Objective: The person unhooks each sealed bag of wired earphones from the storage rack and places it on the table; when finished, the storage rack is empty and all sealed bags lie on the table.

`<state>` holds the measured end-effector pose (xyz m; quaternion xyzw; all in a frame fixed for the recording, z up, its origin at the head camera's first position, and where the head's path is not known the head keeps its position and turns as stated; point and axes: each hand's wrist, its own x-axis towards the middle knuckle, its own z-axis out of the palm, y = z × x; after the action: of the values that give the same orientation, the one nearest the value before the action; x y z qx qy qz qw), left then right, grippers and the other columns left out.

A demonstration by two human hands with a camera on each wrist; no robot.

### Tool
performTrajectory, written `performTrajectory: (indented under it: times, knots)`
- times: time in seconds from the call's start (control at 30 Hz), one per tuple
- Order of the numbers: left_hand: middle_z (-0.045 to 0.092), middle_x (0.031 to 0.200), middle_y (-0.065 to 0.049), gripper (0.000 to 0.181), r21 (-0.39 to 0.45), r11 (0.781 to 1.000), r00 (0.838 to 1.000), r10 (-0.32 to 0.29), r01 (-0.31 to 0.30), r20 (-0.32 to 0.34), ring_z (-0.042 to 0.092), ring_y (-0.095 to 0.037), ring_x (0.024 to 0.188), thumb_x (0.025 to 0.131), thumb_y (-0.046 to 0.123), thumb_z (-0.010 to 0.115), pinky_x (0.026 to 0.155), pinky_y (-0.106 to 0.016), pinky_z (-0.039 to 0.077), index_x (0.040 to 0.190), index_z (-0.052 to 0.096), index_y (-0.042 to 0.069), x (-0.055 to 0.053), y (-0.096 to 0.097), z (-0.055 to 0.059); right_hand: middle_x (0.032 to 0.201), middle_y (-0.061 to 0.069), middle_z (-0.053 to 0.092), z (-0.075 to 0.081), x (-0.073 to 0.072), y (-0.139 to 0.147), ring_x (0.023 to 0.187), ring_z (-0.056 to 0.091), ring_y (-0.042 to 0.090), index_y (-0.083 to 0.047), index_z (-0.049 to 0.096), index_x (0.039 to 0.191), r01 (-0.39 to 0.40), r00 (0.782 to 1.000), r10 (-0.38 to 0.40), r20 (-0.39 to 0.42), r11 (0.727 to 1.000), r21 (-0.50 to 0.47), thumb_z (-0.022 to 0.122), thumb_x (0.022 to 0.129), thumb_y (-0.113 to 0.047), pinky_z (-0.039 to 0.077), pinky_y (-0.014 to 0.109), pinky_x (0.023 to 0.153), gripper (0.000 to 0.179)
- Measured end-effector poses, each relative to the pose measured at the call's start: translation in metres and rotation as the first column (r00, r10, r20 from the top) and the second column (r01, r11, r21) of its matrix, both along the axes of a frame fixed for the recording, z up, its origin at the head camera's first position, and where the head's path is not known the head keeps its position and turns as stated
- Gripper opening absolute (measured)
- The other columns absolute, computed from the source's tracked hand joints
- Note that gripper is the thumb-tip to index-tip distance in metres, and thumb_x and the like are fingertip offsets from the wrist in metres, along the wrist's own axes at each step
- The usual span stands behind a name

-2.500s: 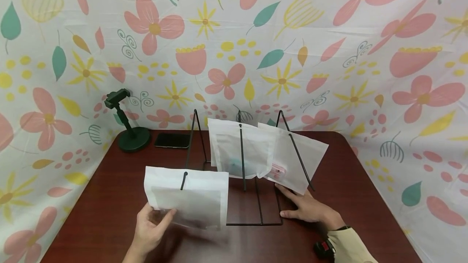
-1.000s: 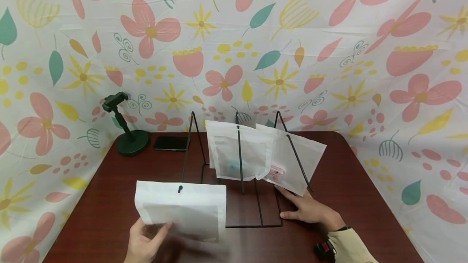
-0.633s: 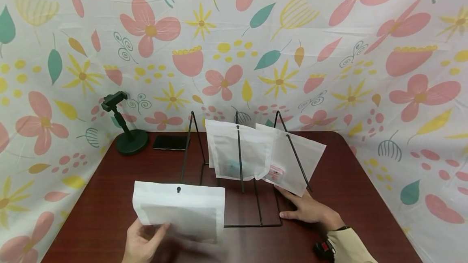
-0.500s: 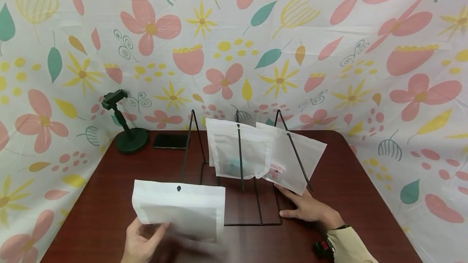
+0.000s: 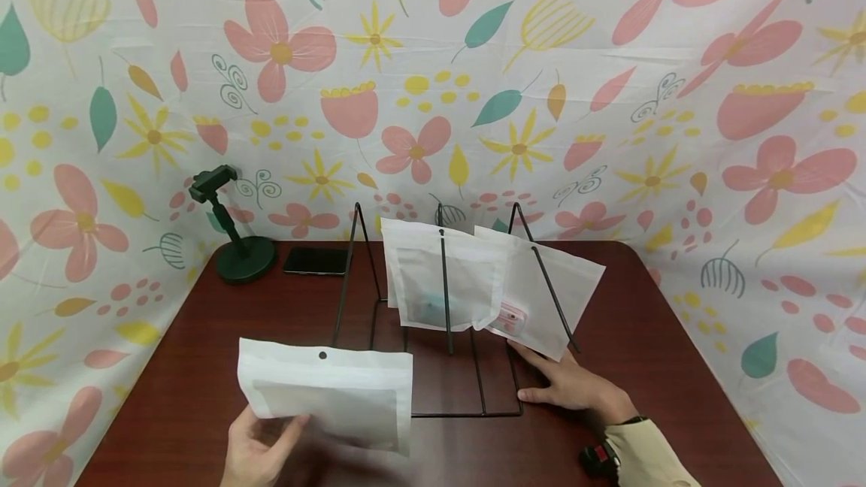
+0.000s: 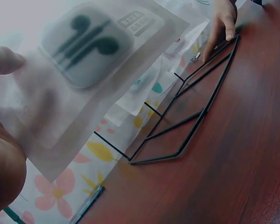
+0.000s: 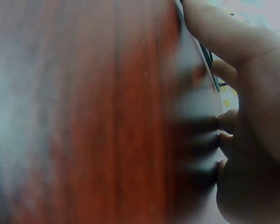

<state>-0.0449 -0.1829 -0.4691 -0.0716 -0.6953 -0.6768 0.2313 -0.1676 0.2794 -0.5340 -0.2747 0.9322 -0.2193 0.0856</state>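
My left hand (image 5: 260, 446) pinches the lower left part of a white pouch (image 5: 325, 408), thumb in front. Through its translucent face, the left wrist view shows wired earphones (image 6: 91, 42) in a rounded case. A punched hole sits near the pouch's top edge, and the rack's left prong (image 6: 112, 145) is bare. On the black wire rack (image 5: 467, 416), another white pouch (image 5: 467, 269) hangs at the middle, with something pale blue inside. A tilted pouch (image 5: 568, 276) with a pink item hangs at the right. My right hand (image 5: 571, 385) rests with extended fingers on the rack's right base corner.
A dark green stand (image 5: 245, 258) and a black phone (image 5: 316, 261) are at the back left of the brown table (image 5: 183, 367). A flower-patterned cloth (image 5: 419, 58) stands behind the table. A dark device is strapped at my right wrist.
My left hand has drawn the pouch toward me and slightly left. The left prong, earlier sticking through its hole, no longer does. The right hand stays put on the rack.
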Motion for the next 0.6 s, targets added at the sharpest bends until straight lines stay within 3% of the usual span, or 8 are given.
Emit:
performTrajectory:
  times: [0.1, 0.27, 0.47, 0.6]
  knots:
    - [0.07, 0.09, 0.006, 0.042, -0.002, 0.999, 0.999, 0.037, -0.037, 0.024, 0.065, -0.003, 0.075, 0.069, -0.03, 0.064, 0.058, -0.017, 0.053, 0.1, 0.065, -0.001, 0.001, 0.0, 0.0, 0.155, 0.02, 0.019, 0.0, 0.0, 0.0, 0.139, 0.014, 0.044, -0.022, 0.034, 0.152, -0.008, 1.0, 0.008, -0.02, 1.0, 0.0, 0.07, 0.083, -0.054, 0.024, 0.067, 0.103, 0.084]
    - [0.071, 0.087, 0.004, 0.042, 0.072, 0.996, 0.998, 0.06, -0.061, 0.028, 0.067, -0.004, 0.075, 0.068, -0.033, 0.062, 0.06, -0.016, 0.054, 0.098, 0.065, -0.003, 0.002, -0.002, 0.0, 0.155, 0.022, 0.018, 0.0, 0.0, 0.001, 0.137, 0.014, 0.045, -0.02, 0.034, 0.152, -0.019, 0.999, 0.018, -0.036, 1.0, -0.008, 0.07, 0.083, -0.053, 0.024, 0.069, 0.101, 0.084]
    - [0.07, 0.083, 0.005, 0.042, 0.031, 0.989, 0.986, 0.143, -0.146, 0.086, 0.067, -0.003, 0.07, 0.068, -0.032, 0.062, 0.057, -0.015, 0.053, 0.095, 0.065, 0.001, 0.002, -0.01, 0.003, 0.157, 0.02, 0.011, 0.001, -0.001, 0.0, 0.14, 0.008, 0.044, -0.022, 0.031, 0.154, -0.003, 1.0, 0.003, 0.025, 1.0, -0.003, 0.068, 0.084, -0.056, 0.023, 0.069, 0.104, 0.087]
    - [0.07, 0.081, 0.003, 0.042, 0.087, 0.978, 0.978, 0.181, -0.19, 0.107, 0.067, -0.004, 0.07, 0.069, -0.033, 0.059, 0.057, -0.017, 0.054, 0.094, 0.064, 0.001, 0.004, -0.015, 0.006, 0.158, 0.019, 0.011, 0.001, -0.001, -0.001, 0.141, 0.008, 0.043, -0.022, 0.031, 0.154, 0.0, 0.999, 0.0, 0.039, 1.0, -0.008, 0.068, 0.083, -0.056, 0.022, 0.068, 0.105, 0.087]
